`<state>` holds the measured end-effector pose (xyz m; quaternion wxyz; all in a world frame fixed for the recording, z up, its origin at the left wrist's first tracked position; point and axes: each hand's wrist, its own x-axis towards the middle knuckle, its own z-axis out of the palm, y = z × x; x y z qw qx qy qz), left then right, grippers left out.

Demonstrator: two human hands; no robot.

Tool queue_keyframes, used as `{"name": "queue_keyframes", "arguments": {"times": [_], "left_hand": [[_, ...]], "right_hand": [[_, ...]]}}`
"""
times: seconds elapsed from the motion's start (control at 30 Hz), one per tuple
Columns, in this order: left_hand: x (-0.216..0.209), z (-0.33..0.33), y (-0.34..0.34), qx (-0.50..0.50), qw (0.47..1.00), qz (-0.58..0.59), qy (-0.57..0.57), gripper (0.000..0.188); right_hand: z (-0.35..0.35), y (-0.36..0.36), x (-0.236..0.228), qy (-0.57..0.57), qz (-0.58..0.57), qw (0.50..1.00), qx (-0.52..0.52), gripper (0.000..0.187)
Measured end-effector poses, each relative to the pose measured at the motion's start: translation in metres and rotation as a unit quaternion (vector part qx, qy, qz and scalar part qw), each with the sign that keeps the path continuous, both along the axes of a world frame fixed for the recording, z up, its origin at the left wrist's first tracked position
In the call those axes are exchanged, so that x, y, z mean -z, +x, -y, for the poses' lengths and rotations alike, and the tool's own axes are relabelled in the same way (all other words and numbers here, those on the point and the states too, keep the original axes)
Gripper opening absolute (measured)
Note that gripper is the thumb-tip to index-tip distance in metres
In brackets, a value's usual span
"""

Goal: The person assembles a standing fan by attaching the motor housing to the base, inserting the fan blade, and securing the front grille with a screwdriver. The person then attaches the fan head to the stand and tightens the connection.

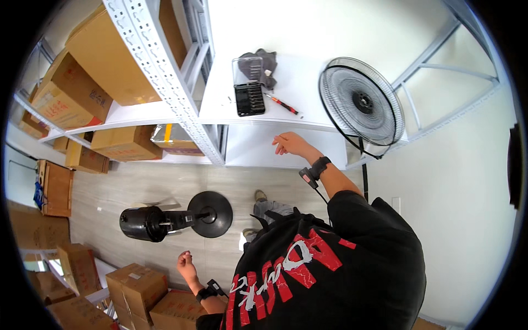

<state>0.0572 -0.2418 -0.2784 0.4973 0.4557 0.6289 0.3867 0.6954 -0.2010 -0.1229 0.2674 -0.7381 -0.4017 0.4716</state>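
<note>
My left hand [187,266] is held out over the floor at the lower left, its fingers bent and drawn together; whatever is between them, if anything, cannot be made out. Forward of the body, by the shelf's front edge, my right hand [292,144] hangs with loosely curved, slightly parted fingers and no visible object. Beyond it on the white shelf lie a red-and-black screwdriver [283,104] and a black bit case [249,100] with its clear lid raised. A black fan motor on a stand [144,223] with a round base [210,214] is on the floor.
A wire fan guard [363,102] leans at the shelf's right end. Behind the bit case is a crumpled grey cloth [268,60]. Cardboard boxes [137,289] crowd the lower left, and more fill the left rack [157,71]. A brown wooden case [56,188] stands at far left.
</note>
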Motion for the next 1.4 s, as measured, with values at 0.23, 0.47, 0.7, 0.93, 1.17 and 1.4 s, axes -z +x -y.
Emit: {"name": "queue_keyframes", "arguments": {"times": [0.23,0.47,0.7,0.93,1.17,1.4], "left_hand": [[-0.010,-0.029,0.083,0.068,0.996,-0.031,-0.037,0.033],[-0.010,-0.078,0.163,0.134,0.988,0.014,-0.072,0.018],[-0.040,-0.101,0.312,0.169,0.983,0.007,-0.078,0.013],[-0.050,-0.093,0.375,0.201,0.979,-0.004,-0.045,0.014],[-0.054,-0.089,0.378,0.143,0.988,-0.021,-0.045,0.015],[-0.052,-0.065,0.378,0.102,0.993,0.001,-0.055,0.014]], "right_hand": [[0.066,0.061,-0.024,0.038,0.024,0.996,0.071,0.046],[0.119,0.133,-0.107,0.156,0.121,0.978,0.063,0.041],[0.189,0.338,-0.120,0.147,0.321,0.928,0.115,0.041],[0.171,0.452,-0.076,-0.082,0.303,0.949,-0.020,0.033],[0.138,0.432,-0.061,-0.145,0.270,0.951,0.033,0.040],[0.125,0.449,-0.050,-0.181,0.290,0.940,0.009,0.038]]}}
